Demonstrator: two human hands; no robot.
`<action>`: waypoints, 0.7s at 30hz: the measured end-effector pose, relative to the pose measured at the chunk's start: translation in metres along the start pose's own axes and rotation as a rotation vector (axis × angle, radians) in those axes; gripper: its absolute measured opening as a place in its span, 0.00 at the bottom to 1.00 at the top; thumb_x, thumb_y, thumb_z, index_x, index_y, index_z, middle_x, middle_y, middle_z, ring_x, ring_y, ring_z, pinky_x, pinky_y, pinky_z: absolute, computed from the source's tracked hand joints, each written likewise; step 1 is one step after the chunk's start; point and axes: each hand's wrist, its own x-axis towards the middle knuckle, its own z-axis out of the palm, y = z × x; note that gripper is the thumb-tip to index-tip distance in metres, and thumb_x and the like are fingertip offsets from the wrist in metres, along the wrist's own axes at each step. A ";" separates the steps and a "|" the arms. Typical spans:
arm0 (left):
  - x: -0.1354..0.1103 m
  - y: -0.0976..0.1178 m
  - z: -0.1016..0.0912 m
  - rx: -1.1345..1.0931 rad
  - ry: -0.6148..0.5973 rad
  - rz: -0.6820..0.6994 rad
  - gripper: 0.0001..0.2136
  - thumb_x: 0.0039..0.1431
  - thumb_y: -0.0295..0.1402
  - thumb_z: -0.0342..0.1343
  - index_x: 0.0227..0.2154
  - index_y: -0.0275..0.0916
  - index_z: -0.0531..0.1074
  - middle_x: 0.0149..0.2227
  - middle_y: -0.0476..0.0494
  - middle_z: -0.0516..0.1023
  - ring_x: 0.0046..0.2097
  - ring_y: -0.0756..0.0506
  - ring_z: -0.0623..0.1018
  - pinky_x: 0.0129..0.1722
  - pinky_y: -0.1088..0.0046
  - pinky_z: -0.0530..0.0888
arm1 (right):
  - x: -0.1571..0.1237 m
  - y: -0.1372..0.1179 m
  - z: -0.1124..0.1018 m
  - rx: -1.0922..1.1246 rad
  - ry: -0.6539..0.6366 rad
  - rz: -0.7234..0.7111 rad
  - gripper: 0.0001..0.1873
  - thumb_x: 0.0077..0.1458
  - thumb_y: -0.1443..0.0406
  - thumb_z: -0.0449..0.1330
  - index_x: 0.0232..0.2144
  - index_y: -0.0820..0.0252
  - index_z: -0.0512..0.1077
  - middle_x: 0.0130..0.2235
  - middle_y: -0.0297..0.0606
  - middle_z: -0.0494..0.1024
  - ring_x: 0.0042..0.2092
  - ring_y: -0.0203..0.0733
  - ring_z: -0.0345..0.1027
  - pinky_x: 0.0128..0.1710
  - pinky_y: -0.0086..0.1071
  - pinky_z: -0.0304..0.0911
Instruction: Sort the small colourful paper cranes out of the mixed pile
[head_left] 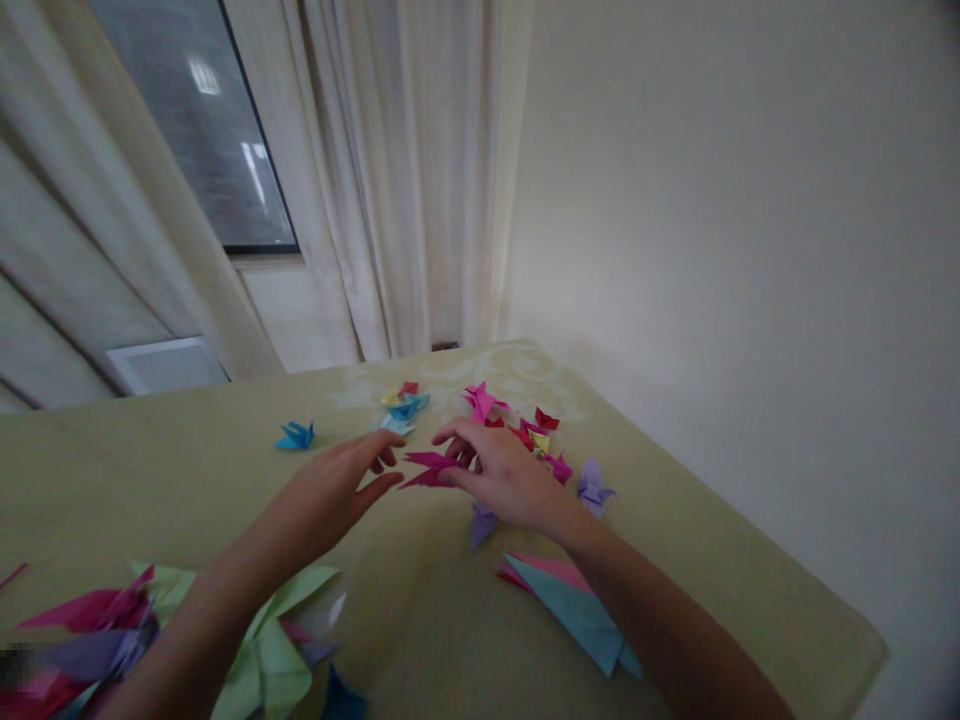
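Between the thumb and fingers of my right hand (506,475) is a magenta folded-paper crane (430,468), its pointed ends facing left. My left hand (352,485) hovers just left of those points, thumb and fingers apart, with nothing in it. A lilac paper crane (482,524) lies just below my right hand. Behind that hand sits a cluster with a bright pink crane (484,400), a red one (546,420) and other small folded pieces, partly covered by the hand. Another lilac crane (594,488) rests right of my right wrist.
A blue crane (296,436) stands alone at left; several blue, yellow and red ones (407,407) lie farther back. Larger folded papers, pale green (274,660) and magenta (97,610), pile at lower left. Pink and light-blue folded sheets (574,605) lie under my right forearm. A wall (735,300) borders the table's right side.
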 end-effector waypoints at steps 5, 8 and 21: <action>-0.021 -0.048 -0.016 0.163 -0.424 -0.327 0.18 0.46 0.44 0.65 0.40 0.43 0.75 0.41 0.44 0.83 0.43 0.38 0.81 0.40 0.65 0.73 | -0.004 0.012 -0.030 -0.286 -0.112 0.067 0.07 0.62 0.69 0.65 0.44 0.57 0.78 0.39 0.37 0.82 0.40 0.42 0.75 0.37 0.30 0.61; -0.023 -0.063 -0.010 0.176 -0.554 -0.434 0.22 0.36 0.38 0.68 0.37 0.43 0.72 0.37 0.48 0.82 0.40 0.39 0.81 0.34 0.69 0.70 | -0.009 0.016 -0.039 -0.434 -0.174 0.153 0.12 0.62 0.64 0.65 0.49 0.57 0.77 0.42 0.41 0.83 0.41 0.46 0.75 0.37 0.31 0.59; 0.002 -0.088 0.027 0.090 -0.383 -0.272 0.14 0.55 0.45 0.54 0.37 0.41 0.71 0.37 0.44 0.78 0.39 0.41 0.77 0.37 0.68 0.68 | -0.017 -0.007 -0.048 -0.483 -0.264 0.227 0.26 0.64 0.58 0.64 0.62 0.55 0.71 0.54 0.47 0.80 0.53 0.52 0.75 0.49 0.37 0.64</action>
